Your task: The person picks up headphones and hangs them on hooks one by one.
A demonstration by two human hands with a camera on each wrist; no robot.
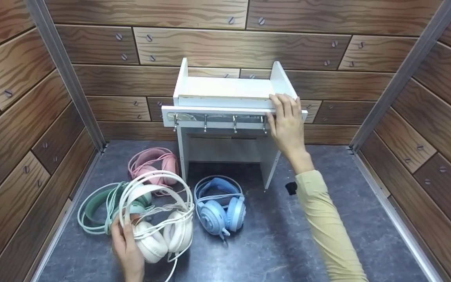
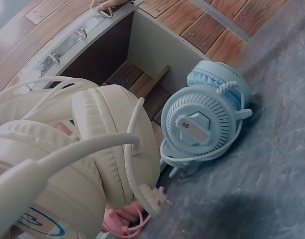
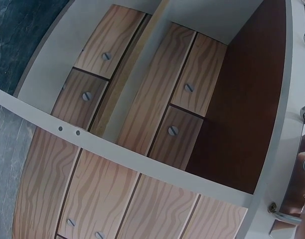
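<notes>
My left hand (image 1: 127, 248) grips the white headphones (image 1: 180, 231) by the left side of the headband, raised in front of the green headphones. Their looped cable hangs around them, and the ear cups (image 2: 117, 134) fill much of the left wrist view. My right hand (image 1: 290, 129) holds the right end of a white shelf unit (image 1: 225, 87), fingers over the top edge and thumb in front. Along the unit's front runs a rail (image 1: 219, 124) with several metal hooks. The right wrist view shows the unit's side panel (image 3: 142, 162) and open underside.
Blue headphones (image 1: 213, 215) lie on the dark floor before the unit. Pink headphones (image 1: 147, 158) and green headphones (image 1: 92, 207) lie to the left, partly behind the white pair. Wood-patterned walls (image 1: 225, 43) enclose three sides. A small black object (image 1: 291, 188) shows beside the right sleeve.
</notes>
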